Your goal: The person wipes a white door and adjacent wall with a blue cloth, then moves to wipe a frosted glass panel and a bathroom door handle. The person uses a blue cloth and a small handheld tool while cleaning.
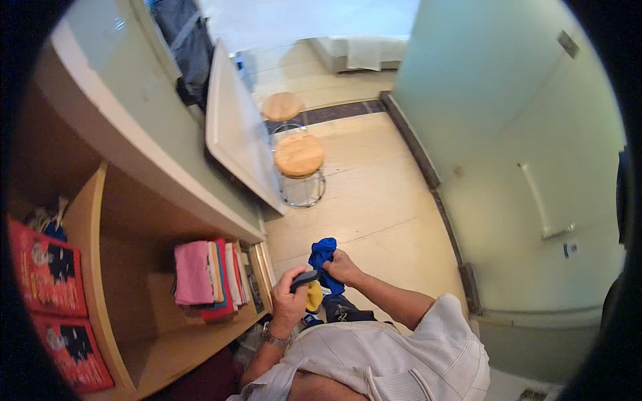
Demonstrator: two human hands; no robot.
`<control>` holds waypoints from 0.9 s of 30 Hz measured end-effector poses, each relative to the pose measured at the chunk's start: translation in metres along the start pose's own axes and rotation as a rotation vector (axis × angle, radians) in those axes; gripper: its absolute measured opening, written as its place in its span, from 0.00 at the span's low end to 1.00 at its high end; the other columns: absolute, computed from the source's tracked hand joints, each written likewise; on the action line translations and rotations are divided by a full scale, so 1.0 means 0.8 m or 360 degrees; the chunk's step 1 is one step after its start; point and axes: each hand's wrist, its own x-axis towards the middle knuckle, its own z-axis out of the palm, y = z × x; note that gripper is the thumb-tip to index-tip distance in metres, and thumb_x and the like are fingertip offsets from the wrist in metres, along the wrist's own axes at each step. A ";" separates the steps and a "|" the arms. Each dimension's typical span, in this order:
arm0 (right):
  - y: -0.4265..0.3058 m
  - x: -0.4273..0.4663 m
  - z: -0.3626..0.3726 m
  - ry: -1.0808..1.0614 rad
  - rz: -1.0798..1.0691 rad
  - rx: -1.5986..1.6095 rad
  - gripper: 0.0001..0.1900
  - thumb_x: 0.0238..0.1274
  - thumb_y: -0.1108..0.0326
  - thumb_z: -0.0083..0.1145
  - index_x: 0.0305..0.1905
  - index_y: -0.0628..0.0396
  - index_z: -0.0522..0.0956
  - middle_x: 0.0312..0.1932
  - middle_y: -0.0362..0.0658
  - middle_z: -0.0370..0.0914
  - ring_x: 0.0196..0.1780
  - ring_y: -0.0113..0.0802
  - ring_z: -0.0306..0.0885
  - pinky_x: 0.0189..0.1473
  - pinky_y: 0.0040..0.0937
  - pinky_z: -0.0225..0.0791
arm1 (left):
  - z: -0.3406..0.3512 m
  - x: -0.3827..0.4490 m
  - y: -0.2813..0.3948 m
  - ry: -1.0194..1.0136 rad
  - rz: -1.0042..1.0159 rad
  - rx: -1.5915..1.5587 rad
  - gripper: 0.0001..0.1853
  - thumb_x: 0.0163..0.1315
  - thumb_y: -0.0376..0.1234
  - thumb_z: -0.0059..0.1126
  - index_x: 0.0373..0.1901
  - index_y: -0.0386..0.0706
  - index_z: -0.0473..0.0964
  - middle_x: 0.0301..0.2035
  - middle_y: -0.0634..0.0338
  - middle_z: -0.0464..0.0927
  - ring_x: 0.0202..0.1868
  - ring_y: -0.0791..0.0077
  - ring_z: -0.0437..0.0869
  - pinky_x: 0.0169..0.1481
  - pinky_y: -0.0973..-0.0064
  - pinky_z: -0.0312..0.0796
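My left hand [289,296], with a metal watch on its wrist, grips a dark, rounded flat object [304,279] whose exact kind I cannot make out. A yellow cloth [314,295] hangs just below it, close to the fingers. In my right hand [343,267] is a bunched blue cloth [325,253], part of it drooping below the fist. Both hands are close together in front of my body, above the tiled floor.
On my left, a wooden shelf unit [150,321] holds a stack of folded coloured cloths [193,273] and red printed packages [55,280]. Two round wooden-topped stools [299,154] stand ahead beside a leaning white board [238,125]. A frosted glass partition [481,165] runs along the right.
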 end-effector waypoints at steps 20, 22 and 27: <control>0.001 -0.059 -0.153 0.0300 -0.0116 0.0558 0.14 0.77 0.61 0.64 0.59 0.54 0.80 0.51 0.37 0.82 0.51 0.26 0.78 0.53 0.31 0.77 | 0.210 0.081 0.033 -0.0622 0.0385 -0.0055 0.15 0.67 0.23 0.63 0.54 0.37 0.84 0.43 0.48 0.90 0.44 0.62 0.92 0.52 0.67 0.82; -0.002 -0.054 -0.204 0.0361 -0.0214 0.0726 0.14 0.76 0.61 0.64 0.58 0.54 0.80 0.50 0.36 0.82 0.50 0.26 0.78 0.53 0.31 0.77 | 0.257 0.094 0.054 -0.0700 0.0363 -0.0070 0.16 0.66 0.22 0.62 0.55 0.36 0.84 0.43 0.48 0.90 0.45 0.63 0.92 0.53 0.68 0.82; 0.012 -0.033 -0.347 0.0452 -0.0293 0.1031 0.14 0.77 0.60 0.64 0.58 0.54 0.81 0.48 0.37 0.84 0.50 0.27 0.82 0.53 0.32 0.78 | 0.365 0.126 0.110 -0.0930 0.0681 -0.0016 0.20 0.61 0.22 0.63 0.56 0.38 0.83 0.42 0.47 0.90 0.42 0.58 0.93 0.50 0.66 0.83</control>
